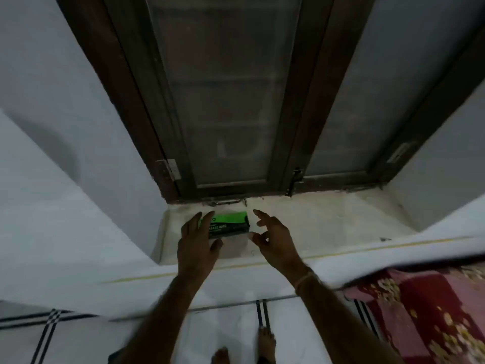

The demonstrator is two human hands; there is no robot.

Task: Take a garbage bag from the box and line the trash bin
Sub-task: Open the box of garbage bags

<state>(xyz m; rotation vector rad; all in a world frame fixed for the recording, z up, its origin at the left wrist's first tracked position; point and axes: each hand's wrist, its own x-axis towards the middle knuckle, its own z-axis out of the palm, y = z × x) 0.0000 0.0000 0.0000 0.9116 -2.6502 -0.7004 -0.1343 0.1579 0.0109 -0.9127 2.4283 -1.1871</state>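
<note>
A green and black box of garbage bags lies flat on a pale stone window sill, close under the dark window frame. My left hand hovers over the box's left end with fingers spread, covering part of it. My right hand is just right of the box, fingers apart and curled, holding nothing. Whether either hand touches the box I cannot tell. No trash bin is in view.
A dark wooden window frame with frosted panes rises behind the sill, a metal handle at its foot. White walls flank the recess. A red patterned cloth lies lower right. My bare feet stand on white tiles.
</note>
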